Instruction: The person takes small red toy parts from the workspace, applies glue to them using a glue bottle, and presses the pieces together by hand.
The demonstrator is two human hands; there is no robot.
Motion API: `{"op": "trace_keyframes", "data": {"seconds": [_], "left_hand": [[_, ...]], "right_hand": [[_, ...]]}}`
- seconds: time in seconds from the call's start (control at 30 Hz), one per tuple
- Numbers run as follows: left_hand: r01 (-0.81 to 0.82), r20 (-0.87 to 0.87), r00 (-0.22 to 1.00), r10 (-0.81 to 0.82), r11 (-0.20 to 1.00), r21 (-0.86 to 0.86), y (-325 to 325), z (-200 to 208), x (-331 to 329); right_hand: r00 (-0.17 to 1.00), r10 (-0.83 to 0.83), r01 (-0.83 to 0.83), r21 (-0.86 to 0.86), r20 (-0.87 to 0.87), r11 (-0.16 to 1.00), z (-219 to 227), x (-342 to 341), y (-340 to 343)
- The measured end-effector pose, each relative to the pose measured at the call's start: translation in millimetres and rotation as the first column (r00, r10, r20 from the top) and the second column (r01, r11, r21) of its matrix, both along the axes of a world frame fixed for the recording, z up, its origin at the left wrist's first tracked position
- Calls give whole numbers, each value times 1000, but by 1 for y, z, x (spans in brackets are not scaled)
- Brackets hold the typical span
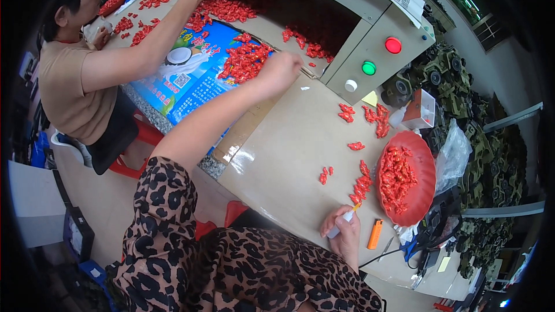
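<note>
My left hand point(280, 73) reaches out to the front edge of the machine's opening, just right of a heap of small glossy red pieces point(247, 62). Its fingers are bent together, and whatever they pinch is too small to make out. Low on the table, my right hand point(345, 236) grips a small white squeeze bottle point(340, 225) with a yellow nozzle pointing up and right. Just beyond the nozzle lies a row of red figures point(362, 182). A red scalloped bowl point(425, 164) full of similar pieces stands to the right.
A grey machine point(354, 52) with red, green and white buttons spans the back. At left, a co-worker point(81, 81) reaches into its opening over a blue printed sheet point(199, 95). An orange lighter point(375, 234), a white box point(425, 110) and camouflage-coloured toy vehicles point(451, 75) are at right.
</note>
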State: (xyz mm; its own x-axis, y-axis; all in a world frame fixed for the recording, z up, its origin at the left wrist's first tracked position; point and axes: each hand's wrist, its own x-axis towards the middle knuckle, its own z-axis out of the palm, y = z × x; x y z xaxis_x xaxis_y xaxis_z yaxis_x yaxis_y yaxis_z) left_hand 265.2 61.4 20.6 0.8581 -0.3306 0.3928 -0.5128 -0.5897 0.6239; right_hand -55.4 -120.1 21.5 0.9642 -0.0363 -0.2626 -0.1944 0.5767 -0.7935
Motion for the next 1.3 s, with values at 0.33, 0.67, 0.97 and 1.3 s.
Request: {"op": "trace_keyframes", "data": {"seconds": [0.33,0.67,0.97,1.3], "left_hand": [[-42,79,996,38,998,51,-22,-2,54],[55,-116,989,-91,957,-285,3,4,39],[-429,-547,289,-786,405,-808,10,23,-109],[-344,-491,169,-854,416,-842,-23,4,-223]], "right_hand": [[1000,5,-4,68,-3,998,-2,4,-2],[999,37,-38,62,12,997,-4,2,-3],[998,-7,11,-76,56,997,-8,3,0],[983,-84,95,-61,166,994,-4,-14,-15]]}}
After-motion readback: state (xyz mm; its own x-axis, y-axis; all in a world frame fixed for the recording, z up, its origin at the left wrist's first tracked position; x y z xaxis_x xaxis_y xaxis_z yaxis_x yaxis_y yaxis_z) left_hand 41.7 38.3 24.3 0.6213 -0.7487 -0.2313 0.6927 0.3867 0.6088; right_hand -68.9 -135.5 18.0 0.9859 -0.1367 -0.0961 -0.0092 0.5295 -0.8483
